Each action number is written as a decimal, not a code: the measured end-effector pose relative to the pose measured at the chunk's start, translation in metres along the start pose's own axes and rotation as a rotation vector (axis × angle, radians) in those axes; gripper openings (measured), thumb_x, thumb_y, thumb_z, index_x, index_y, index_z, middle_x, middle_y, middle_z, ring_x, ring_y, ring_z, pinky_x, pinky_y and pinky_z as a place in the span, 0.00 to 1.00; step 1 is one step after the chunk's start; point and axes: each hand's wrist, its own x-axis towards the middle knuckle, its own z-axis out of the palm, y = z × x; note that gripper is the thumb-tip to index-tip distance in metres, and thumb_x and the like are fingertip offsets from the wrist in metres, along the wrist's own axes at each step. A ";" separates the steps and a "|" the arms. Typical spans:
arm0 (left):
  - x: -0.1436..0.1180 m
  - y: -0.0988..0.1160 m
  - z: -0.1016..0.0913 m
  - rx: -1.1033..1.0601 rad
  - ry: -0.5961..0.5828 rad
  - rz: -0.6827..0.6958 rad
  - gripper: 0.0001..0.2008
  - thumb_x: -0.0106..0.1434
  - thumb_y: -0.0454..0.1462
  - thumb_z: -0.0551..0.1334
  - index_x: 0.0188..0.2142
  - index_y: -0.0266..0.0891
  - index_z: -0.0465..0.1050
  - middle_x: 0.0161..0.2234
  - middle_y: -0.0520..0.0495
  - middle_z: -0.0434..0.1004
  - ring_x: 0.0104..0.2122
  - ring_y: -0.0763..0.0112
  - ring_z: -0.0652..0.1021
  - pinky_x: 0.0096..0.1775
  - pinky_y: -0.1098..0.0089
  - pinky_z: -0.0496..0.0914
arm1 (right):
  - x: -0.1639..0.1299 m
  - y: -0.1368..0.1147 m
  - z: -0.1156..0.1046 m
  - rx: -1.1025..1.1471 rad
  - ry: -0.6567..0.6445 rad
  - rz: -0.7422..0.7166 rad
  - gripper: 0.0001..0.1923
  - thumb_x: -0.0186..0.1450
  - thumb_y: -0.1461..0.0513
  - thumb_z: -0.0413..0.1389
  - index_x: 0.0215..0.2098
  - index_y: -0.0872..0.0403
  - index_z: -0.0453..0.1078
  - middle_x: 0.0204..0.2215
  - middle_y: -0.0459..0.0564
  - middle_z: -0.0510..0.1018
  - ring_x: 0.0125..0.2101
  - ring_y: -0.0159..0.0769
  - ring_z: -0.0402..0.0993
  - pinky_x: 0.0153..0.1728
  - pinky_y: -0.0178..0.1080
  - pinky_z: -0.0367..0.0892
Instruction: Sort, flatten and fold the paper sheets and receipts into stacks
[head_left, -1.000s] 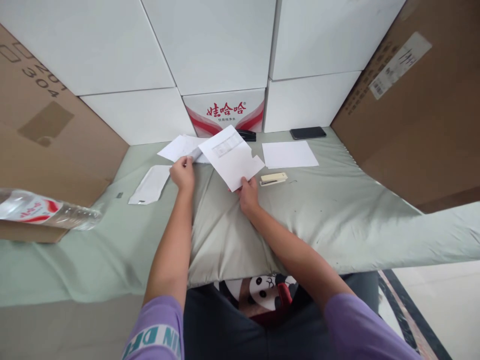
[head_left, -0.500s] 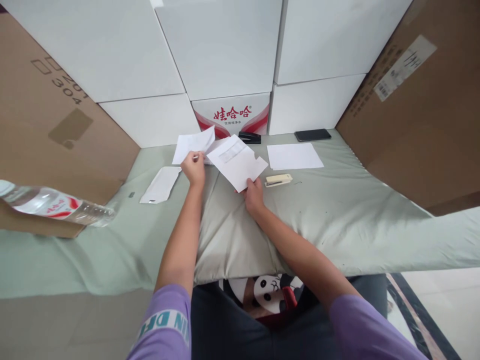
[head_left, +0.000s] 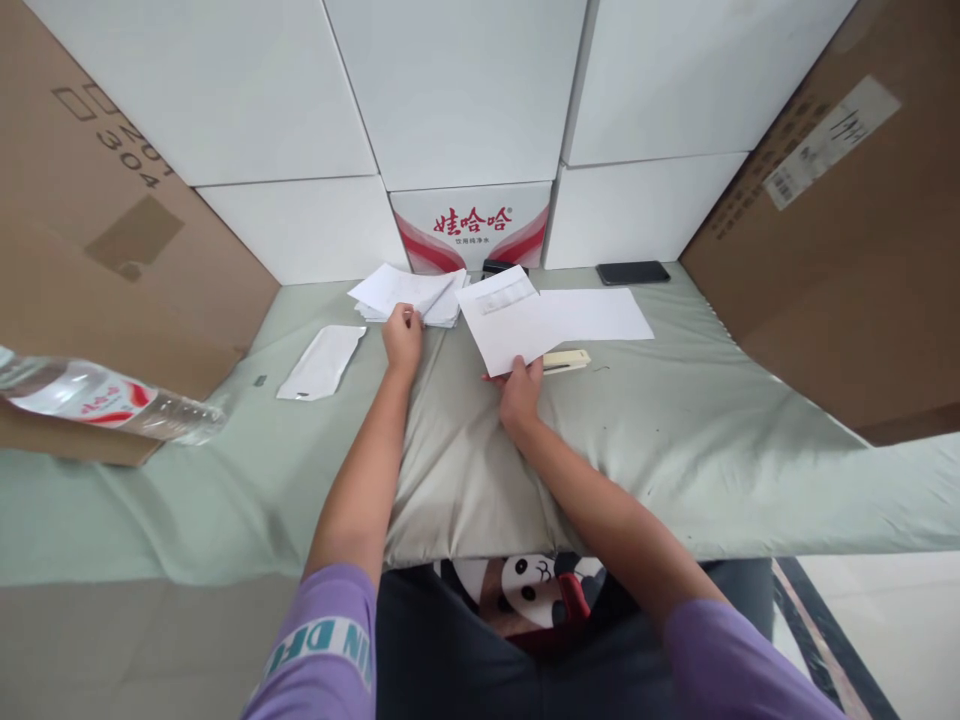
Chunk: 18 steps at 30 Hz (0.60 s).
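My left hand (head_left: pixel 403 337) is closed, its fingertips pinching the near edge of a white sheet of paper (head_left: pixel 394 288). That sheet lies slightly curled over a stack of papers (head_left: pixel 448 308). My right hand (head_left: pixel 519 392) grips the lower edge of another paper (head_left: pixel 510 325), white with a grey printed block near its top. This held paper is raised and tilted, overlapping a flat white sheet (head_left: pixel 600 314) in view. Just beyond my right fingers, a cream stapler (head_left: pixel 568 360) is partly covered. A black object (head_left: pixel 504 267), mostly hidden, sits behind the held paper.
A white packet (head_left: pixel 322 362) lies left of my left hand. A dark phone (head_left: pixel 634 272) rests at the back right. White boxes (head_left: pixel 471 225) line the back, with brown cartons (head_left: pixel 832 250) at both sides. A water bottle (head_left: pixel 112 398) appears at far left.
My left hand has lowered its sheet onto the stack and moved slightly right. My right hand has carried its paper right, now overlapping the flat sheet and stapler. The view has shifted a little.
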 end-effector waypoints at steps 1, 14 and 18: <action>0.001 -0.001 -0.001 -0.014 0.024 -0.010 0.08 0.66 0.38 0.56 0.40 0.40 0.72 0.29 0.50 0.78 0.30 0.68 0.79 0.40 0.70 0.68 | 0.000 0.001 0.000 -0.003 -0.005 0.002 0.30 0.62 0.59 0.50 0.63 0.45 0.58 0.55 0.50 0.73 0.40 0.35 0.75 0.33 0.40 0.78; -0.046 0.044 0.003 0.230 0.071 0.698 0.10 0.71 0.37 0.57 0.37 0.41 0.78 0.34 0.44 0.83 0.34 0.64 0.78 0.38 0.66 0.66 | 0.005 -0.001 0.001 -0.102 -0.079 0.100 0.17 0.63 0.59 0.50 0.51 0.48 0.65 0.44 0.49 0.75 0.35 0.37 0.74 0.34 0.44 0.79; -0.065 0.058 0.003 0.319 -0.137 1.013 0.12 0.72 0.36 0.56 0.35 0.40 0.77 0.32 0.45 0.82 0.32 0.66 0.76 0.34 0.66 0.64 | 0.009 0.000 0.001 -0.091 -0.098 0.134 0.14 0.64 0.57 0.50 0.48 0.48 0.65 0.41 0.48 0.75 0.34 0.36 0.74 0.32 0.43 0.77</action>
